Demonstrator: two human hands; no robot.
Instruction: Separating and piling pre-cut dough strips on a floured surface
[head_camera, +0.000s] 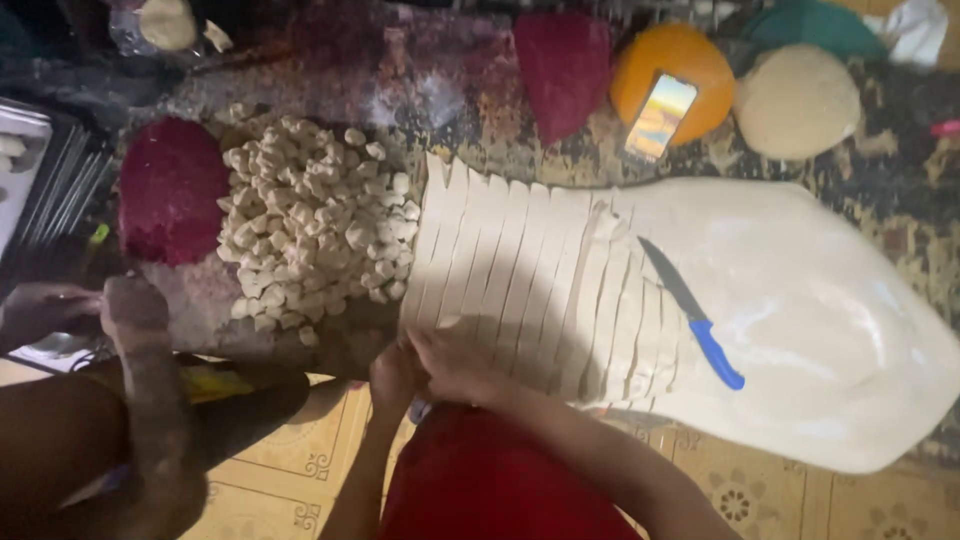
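Observation:
A large white sheet of rolled dough lies across the patterned worktop, and its left part is cut into several long strips. My left hand and my right hand are close together at the near end of the leftmost strips. Their fingers are closed on a strip's end. A knife with a blue handle lies loose on the dough to the right of my hands. A heap of small white dough pieces sits just left of the strips.
Another person's arm and hand are at the left edge. A dark red dough disc lies beside the heap. At the back are a red lump, an orange ball with a phone on it, and a beige ball.

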